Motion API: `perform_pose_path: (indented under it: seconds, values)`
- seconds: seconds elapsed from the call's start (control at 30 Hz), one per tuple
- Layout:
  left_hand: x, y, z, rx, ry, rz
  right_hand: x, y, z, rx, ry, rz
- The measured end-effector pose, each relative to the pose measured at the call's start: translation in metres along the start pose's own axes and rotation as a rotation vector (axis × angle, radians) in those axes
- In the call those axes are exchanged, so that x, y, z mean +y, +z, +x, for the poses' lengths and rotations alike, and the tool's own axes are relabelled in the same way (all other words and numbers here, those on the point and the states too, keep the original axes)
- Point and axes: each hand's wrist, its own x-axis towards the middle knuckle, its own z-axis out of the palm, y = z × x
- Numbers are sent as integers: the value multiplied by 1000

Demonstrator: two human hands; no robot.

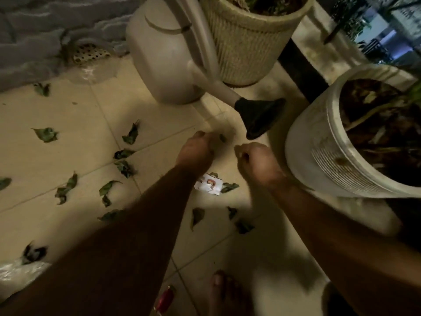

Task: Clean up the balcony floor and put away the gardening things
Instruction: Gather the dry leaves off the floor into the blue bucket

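Scattered leaves (46, 134) cover the tiles at left and could be missed in the dim light, and the watering can (166, 62) stands upright just beyond the hands, where a careless reach might tip it. The left hand (196, 151) curls beside a small leaf (222, 137), seemingly pinching something, though blur hides what; the right hand (257, 161) is a loose, apparently empty fist beside the white pot (319, 153).

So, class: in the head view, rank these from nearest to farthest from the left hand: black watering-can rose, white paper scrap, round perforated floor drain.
1. White paper scrap, just below the left hand.
2. Black watering-can rose, up right.
3. Round perforated floor drain, far upper left.
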Motion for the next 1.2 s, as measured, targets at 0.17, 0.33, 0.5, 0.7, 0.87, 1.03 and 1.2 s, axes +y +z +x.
perform_pose_path:
  seconds: [0.17,0.33,0.5,0.7,0.87,1.03,1.2]
  values:
    - [5,30,44,-77,-21,123,33,31,-58,88,130,267]
    - [9,41,41,-18,-90,186,25,27,-72,92,253,537]
    - [10,25,-3,128,-170,-72,20,19,-84,32,320,622]
    - [3,-11,-78,357,-336,-770,10,21,-86,-15,175,286]
    - [-17,-16,-114,422,-476,-818,-12,32,-78,-122,56,65]
    - [-20,-13,-124,347,-541,-775,-33,47,-67,-82,-138,-196]
    - [-32,-11,-139,304,-502,-664,-49,39,-58,22,-204,-66]
